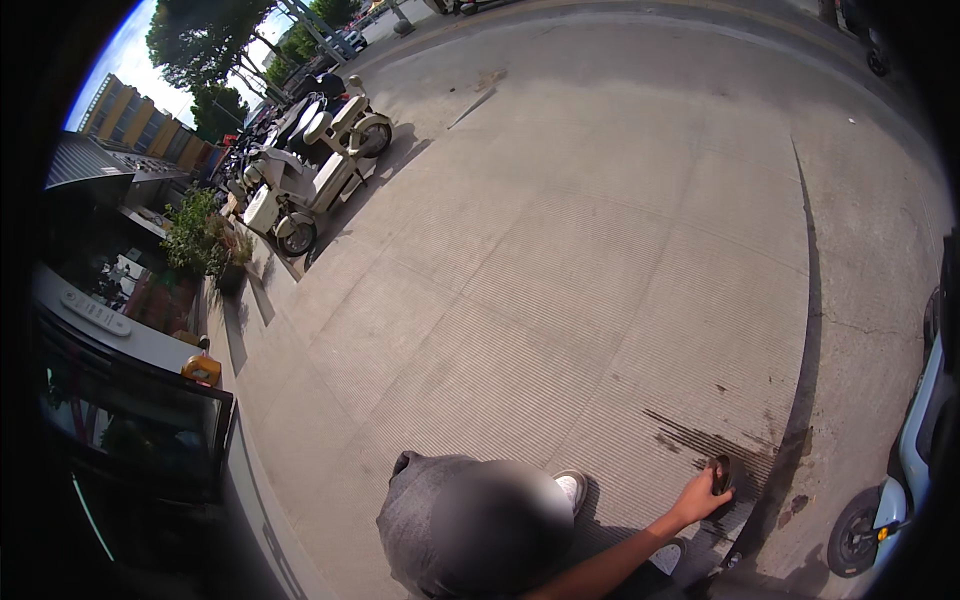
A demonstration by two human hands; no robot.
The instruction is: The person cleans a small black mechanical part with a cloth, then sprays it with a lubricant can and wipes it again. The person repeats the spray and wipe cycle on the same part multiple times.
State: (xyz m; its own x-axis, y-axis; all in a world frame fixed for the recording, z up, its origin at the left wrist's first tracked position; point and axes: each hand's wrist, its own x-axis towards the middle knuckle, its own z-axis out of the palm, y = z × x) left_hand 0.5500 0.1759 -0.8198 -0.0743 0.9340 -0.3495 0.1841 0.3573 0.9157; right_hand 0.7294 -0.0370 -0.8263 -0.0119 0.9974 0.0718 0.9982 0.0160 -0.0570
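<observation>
My right hand [701, 497] reaches out low at the right, its fingers closed round a small, dark, rounded object [724, 474] whose kind I cannot make out. Hand and object are close over the grooved grey paving [520, 300]. Dark wet streaks [690, 434] run along the grooves just beyond the fingers and spread round the hand. My left hand is out of view.
A grey-clothed shape [425, 510], partly blurred, fills the lower middle beside a light shoe [572, 490]. White scooters [320, 165] stand at the far left near a potted plant [205, 235]. A light blue vehicle [915, 440] stands at right, past the paving's raised edge [812, 300].
</observation>
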